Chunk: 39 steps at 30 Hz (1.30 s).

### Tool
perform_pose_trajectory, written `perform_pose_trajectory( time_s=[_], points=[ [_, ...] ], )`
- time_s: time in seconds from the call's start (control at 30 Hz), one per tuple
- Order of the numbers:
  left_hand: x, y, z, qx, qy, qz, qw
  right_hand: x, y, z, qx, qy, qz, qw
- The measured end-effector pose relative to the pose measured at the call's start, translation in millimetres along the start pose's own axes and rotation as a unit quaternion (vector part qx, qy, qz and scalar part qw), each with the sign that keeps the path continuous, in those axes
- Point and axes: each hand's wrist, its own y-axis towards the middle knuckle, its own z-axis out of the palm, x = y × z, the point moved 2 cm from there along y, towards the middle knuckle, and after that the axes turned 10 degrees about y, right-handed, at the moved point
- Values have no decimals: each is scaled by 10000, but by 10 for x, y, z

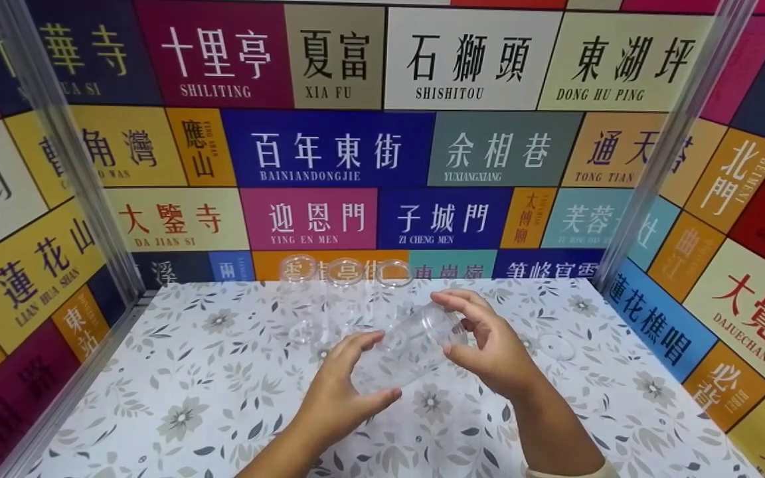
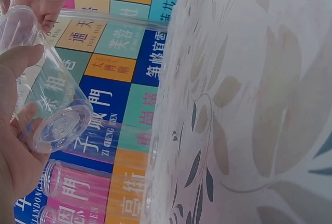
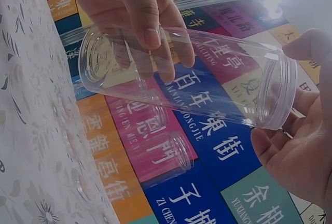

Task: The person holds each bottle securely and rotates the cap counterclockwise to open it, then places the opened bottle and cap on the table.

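Note:
Both hands hold a clear plastic cup above the table, tilted well over on its side. My left hand is around its lower part, thumb on one side and fingers on the other, near the round base seen in the left wrist view. At the thick ringed mouth end, my right hand grips the rim between thumb and fingers, as the right wrist view shows its fingertips against it. Through the cup's wall the backdrop lettering is visible.
Three similar clear cups stand upright in a row toward the table's back edge. A flat clear disc, like a lid, lies right of the hands. The table's floral cover meets colourful lettered panels behind, with transparent posts at both sides.

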Motion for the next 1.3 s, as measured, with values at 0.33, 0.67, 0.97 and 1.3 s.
perform_pose_trajectory(
  time_s=[0.33, 0.67, 0.97, 1.3],
  points=[
    [24, -7, 20, -114, 38, 147, 9998, 19, -6, -3, 201, -42, -128, 9997],
    [35, -6, 31, -184, 28, 215, 9996, 17, -4, -7, 169, 220, -174, 9995],
    [57, 4, 39, -141, -34, 119, 9998, 21, 3, -82, -434, -1033, 462, 9926],
    [46, -5, 42, -218, 12, 268, 9994, 38, 21, -100, -370, -1226, 1128, 9853]
  ],
)
